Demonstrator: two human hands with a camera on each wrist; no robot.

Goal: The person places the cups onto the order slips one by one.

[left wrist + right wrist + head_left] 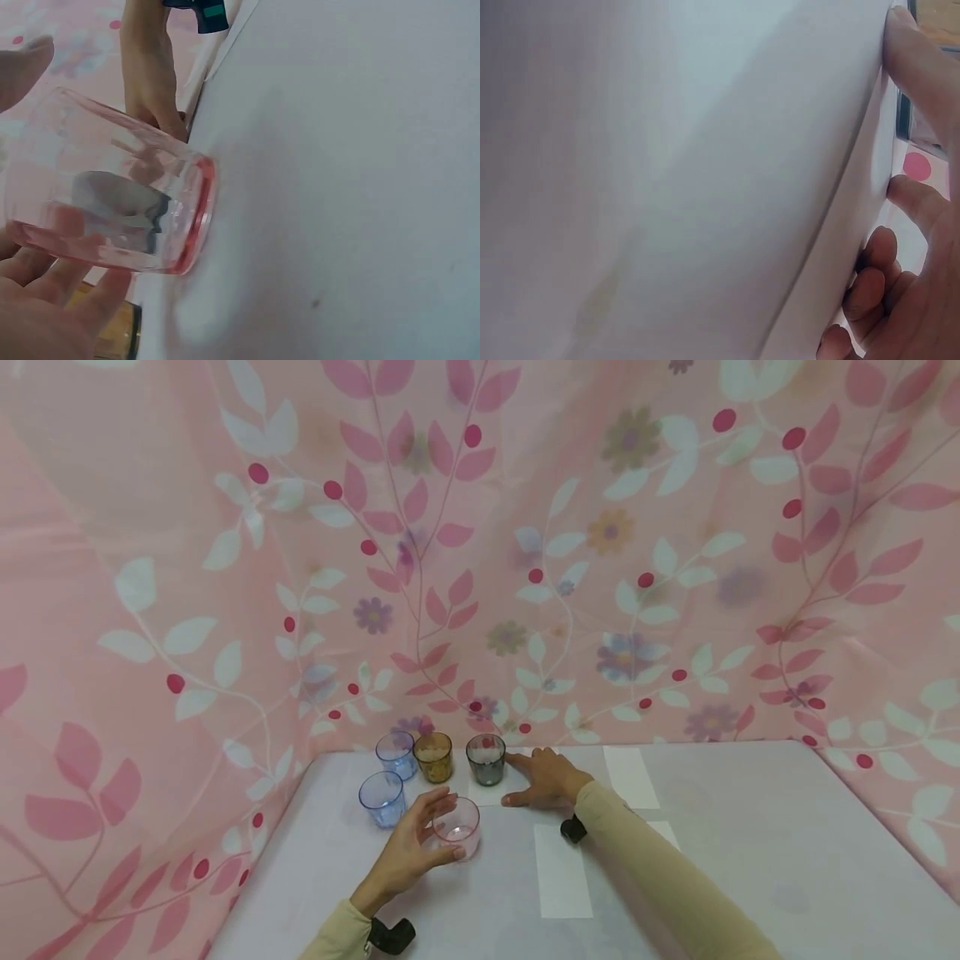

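My left hand (411,843) grips a clear pink glass (457,828), fingers on its far side and thumb on the near side. In the left wrist view the pink glass (112,202) shows its thick base close over the tabletop. My right hand (551,777) rests on the table with thumb and forefinger spread, beside a grey glass (486,762). In the right wrist view the fingertips (904,191) lie at a white paper's edge. Left of the grey glass stand an amber glass (433,760) and two blue glasses, one behind (397,757) and one nearer (383,802).
White paper strips lie on the white table (750,860): one (630,777) at the back, one (564,877) in front of the right wrist. A pink floral curtain (525,568) hangs along the back and left. Black wrist cameras (392,935) sit on both wrists.
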